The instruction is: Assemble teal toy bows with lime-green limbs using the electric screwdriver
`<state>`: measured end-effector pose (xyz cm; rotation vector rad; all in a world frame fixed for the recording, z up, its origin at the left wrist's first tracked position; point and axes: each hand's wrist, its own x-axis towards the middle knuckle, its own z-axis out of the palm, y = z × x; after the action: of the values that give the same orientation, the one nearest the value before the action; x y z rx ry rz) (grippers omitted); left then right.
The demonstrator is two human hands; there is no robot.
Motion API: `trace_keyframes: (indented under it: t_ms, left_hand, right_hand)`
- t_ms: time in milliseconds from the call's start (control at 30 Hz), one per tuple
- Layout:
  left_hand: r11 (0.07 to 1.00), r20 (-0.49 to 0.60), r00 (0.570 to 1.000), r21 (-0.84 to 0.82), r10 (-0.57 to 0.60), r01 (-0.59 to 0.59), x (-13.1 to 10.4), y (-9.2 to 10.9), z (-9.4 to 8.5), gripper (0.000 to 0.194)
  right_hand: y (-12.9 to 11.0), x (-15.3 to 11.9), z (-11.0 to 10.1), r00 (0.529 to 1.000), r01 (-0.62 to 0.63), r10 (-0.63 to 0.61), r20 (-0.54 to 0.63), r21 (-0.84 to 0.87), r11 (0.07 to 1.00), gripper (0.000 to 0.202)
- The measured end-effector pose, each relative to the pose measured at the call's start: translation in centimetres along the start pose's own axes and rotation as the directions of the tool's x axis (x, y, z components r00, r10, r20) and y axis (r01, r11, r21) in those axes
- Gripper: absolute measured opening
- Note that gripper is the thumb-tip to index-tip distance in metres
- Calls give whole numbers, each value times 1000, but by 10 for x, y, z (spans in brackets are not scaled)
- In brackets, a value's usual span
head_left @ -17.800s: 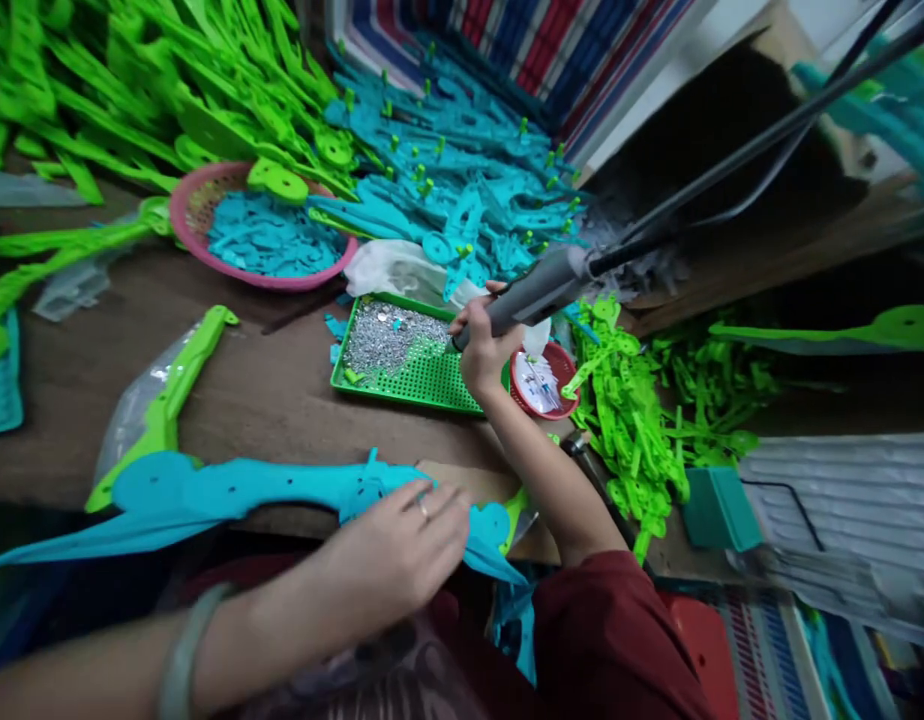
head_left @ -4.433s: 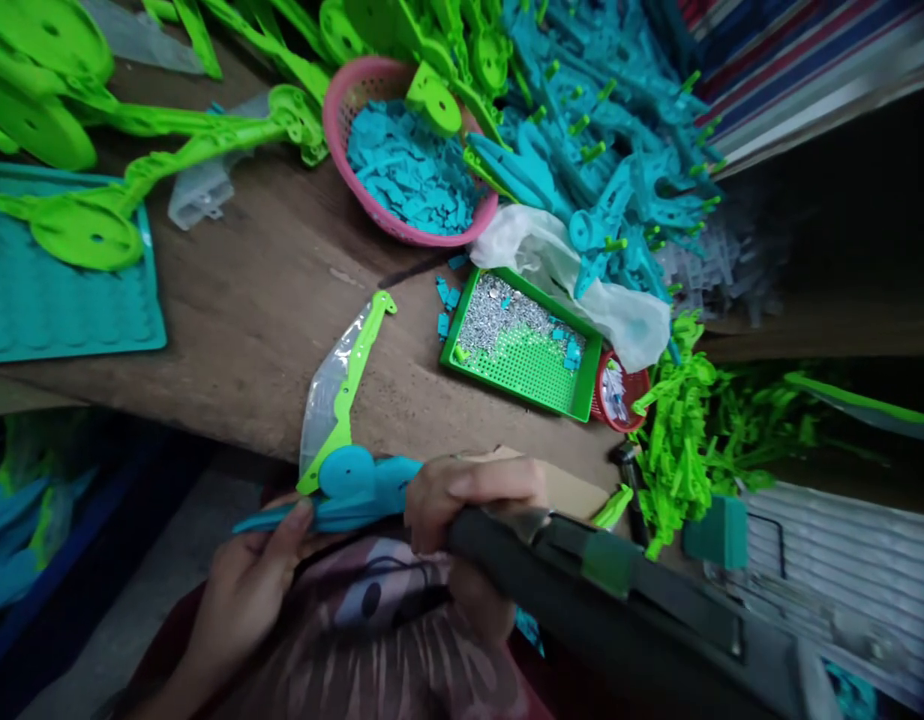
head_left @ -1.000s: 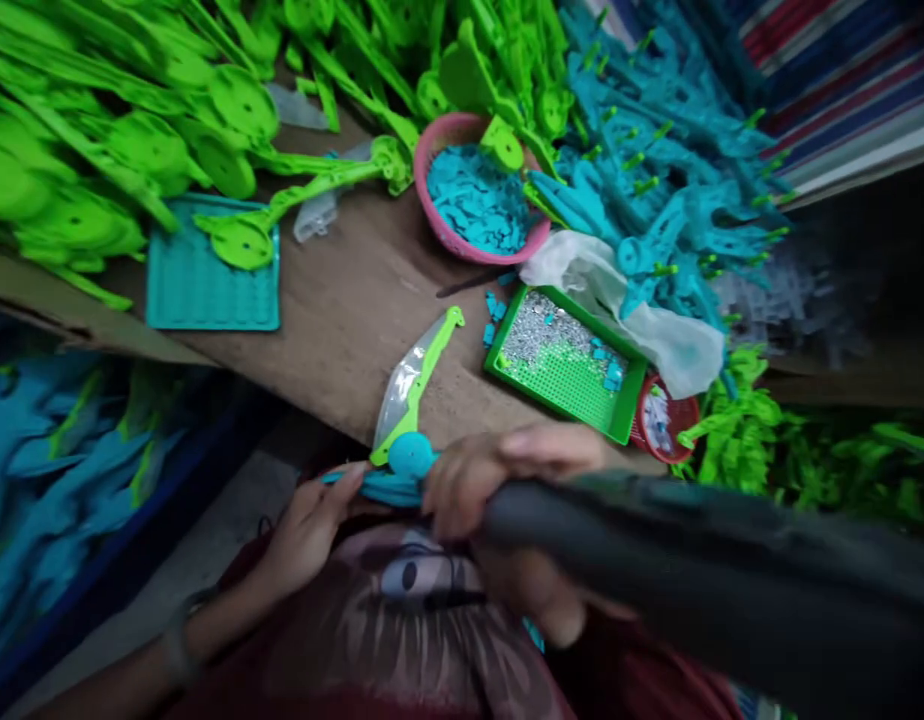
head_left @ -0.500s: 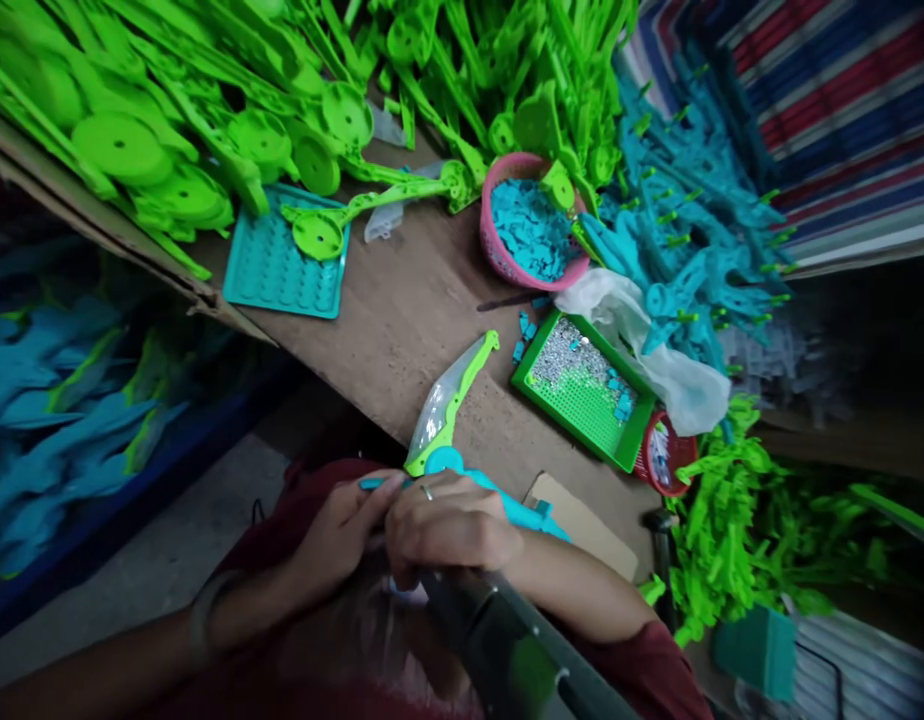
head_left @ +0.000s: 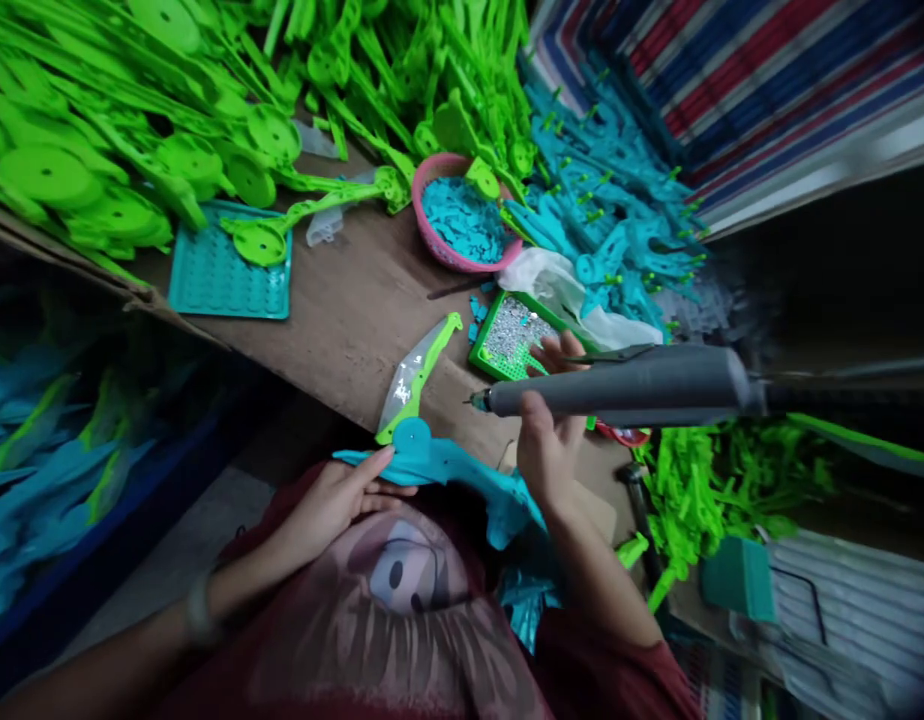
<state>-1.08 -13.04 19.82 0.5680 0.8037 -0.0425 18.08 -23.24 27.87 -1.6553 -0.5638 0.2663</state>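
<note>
My left hand [head_left: 349,500] grips the left end of a blue plastic piece [head_left: 439,462] with its thumb on top, low in the view at the table's edge. A saw-like piece [head_left: 417,382], with a clear blade and lime-green back, extends from the blue piece's round end over the table. My right hand [head_left: 548,430] is wrapped around a grey power screwdriver [head_left: 619,388]. The driver lies level, tip pointing left, above the blue piece and apart from it. Part of my right hand is hidden behind the driver.
Lime-green parts [head_left: 72,170] heap along the back left, blue parts [head_left: 604,200] at the back right. On the table [head_left: 342,340] stand a pink basket [head_left: 432,240] of blue bits, a green tray [head_left: 499,335] of screws and a teal tray [head_left: 229,285]. A hammer [head_left: 638,495] lies right.
My right hand has lifted off the blue piece and swung the driver up and right, turning it level. The blue piece is now uncovered. The view has shifted, moving the table's contents leftward.
</note>
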Motion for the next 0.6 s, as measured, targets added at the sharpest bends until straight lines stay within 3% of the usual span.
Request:
trace_keyframes:
  t_ms: [67,100,167,233,333,467,533,600]
  left_hand:
    - [993,-29,997,102,68,-64,-3,1,-1,53]
    - [985,-32,996,153,86,-80,-6,1,-1,53]
    - [970,-21,995,227,98,-91,-13,2,-1,55]
    - [959,-3,995,265,102,-98,-20,1,0,57]
    - [953,16,993,280,114,-114,-26,-1,4,58]
    - [933,40,991,334,131,-137,-25,-3,4,58]
    - [904,32,988,400,151,-151,-23,-1,3,57]
    - [879,14,985,450,173,-161,-20,1,2,58]
  right_hand:
    - [7,-29,-12,980,-67,65,-186,-3,998,19]
    - [9,-41,-15,980,-122,123,-157,12,992,14]
    - [13,-53,-14,962,-233,245,121,-106,967,20]
    - [15,-49,-4,889,-162,268,372,-292,943,23]
    - [18,-27,19,804,-28,198,561,-297,954,32]
    - [18,-10,46,577,184,122,808,-274,944,43]
    - [16,-6,55,467,318,157,870,-331,888,48]
    - [10,2,61,386,394,203,900,-360,845,53]
